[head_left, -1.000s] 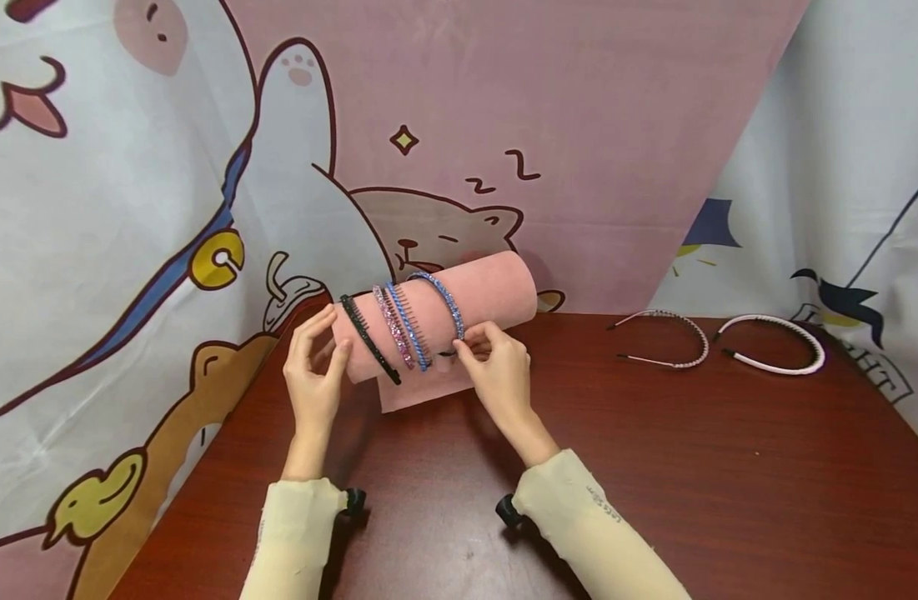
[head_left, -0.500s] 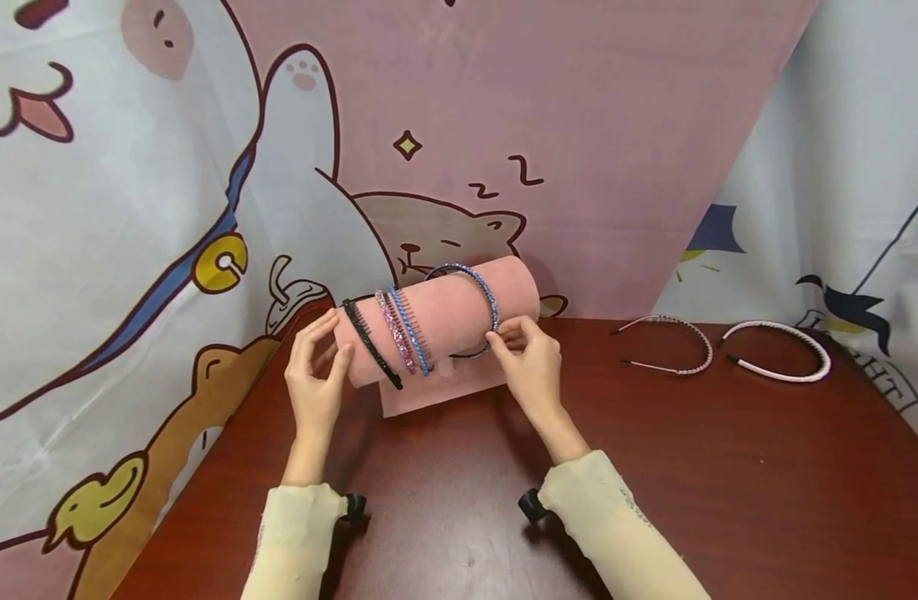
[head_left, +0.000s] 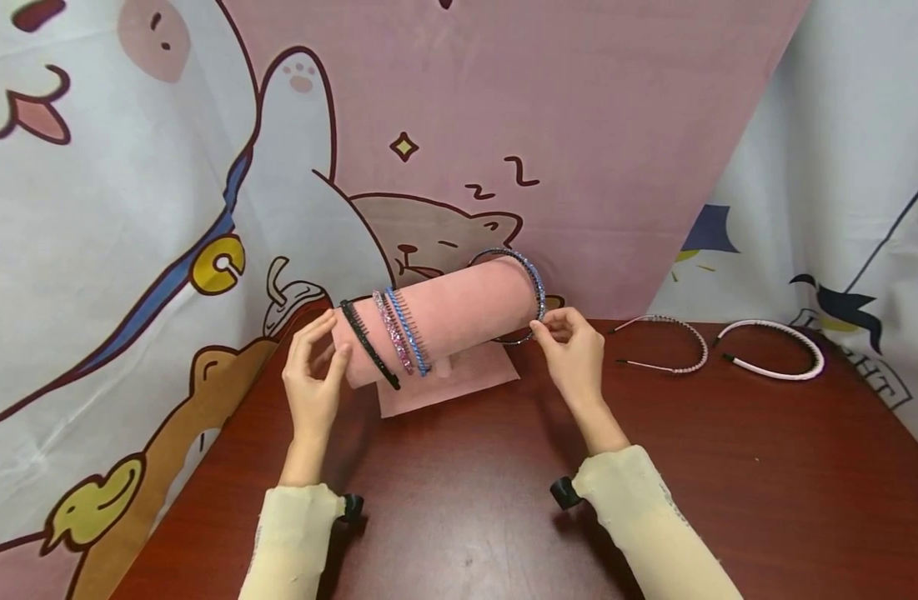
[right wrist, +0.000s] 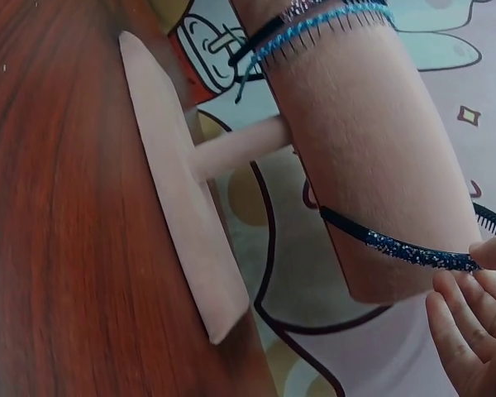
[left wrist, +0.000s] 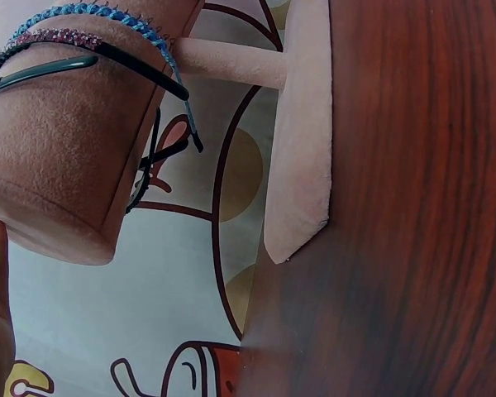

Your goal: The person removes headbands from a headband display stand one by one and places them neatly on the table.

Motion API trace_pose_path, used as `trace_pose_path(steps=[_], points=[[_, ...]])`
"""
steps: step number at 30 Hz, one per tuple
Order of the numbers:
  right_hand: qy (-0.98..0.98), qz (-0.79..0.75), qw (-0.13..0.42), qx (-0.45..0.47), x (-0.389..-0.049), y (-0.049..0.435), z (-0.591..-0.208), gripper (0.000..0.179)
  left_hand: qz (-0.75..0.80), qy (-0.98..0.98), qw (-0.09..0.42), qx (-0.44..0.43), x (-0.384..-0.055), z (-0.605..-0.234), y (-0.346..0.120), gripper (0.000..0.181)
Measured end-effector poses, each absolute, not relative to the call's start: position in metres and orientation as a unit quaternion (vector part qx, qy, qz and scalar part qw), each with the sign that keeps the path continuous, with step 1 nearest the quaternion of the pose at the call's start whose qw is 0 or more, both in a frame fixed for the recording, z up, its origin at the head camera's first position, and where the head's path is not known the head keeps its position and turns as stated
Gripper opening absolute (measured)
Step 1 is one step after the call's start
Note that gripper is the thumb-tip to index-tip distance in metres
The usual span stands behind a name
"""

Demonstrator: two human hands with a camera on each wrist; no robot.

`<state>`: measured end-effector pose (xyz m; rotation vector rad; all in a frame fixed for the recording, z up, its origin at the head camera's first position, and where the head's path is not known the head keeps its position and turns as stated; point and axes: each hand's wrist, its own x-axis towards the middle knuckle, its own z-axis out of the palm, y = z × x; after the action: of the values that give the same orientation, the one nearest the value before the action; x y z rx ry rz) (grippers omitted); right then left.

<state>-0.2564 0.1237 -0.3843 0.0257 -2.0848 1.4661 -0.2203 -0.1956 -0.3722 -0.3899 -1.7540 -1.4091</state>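
Beyond the cream sleeves (head_left: 297, 533), the left hand (head_left: 312, 382) grips the left end of a pink padded roll (head_left: 474, 304) between thumb and fingers, while the right hand (head_left: 574, 354) pinches a glittery blue headband (head_left: 537, 282) looped around the roll's right end. A black headband (head_left: 369, 343), a pink glitter headband (head_left: 393, 332) and a blue toothed headband (head_left: 410, 335) sit toward its left end, above the pink base (head_left: 466, 386) on the table (head_left: 459, 492); at far right lie a beaded headband (head_left: 702, 338) and a white headband (head_left: 815, 350), before a cartoon-printed backdrop (head_left: 616, 125).
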Motion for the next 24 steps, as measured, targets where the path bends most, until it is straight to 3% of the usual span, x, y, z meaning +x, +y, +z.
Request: trace_pose_path(steps=[24], points=[[-0.708,0.645,0.286,-0.035,-0.259,0.176,-0.390,0.023,-0.559,-0.702,0.415,-0.151,-0.220,-0.373,-0.197,0.035]])
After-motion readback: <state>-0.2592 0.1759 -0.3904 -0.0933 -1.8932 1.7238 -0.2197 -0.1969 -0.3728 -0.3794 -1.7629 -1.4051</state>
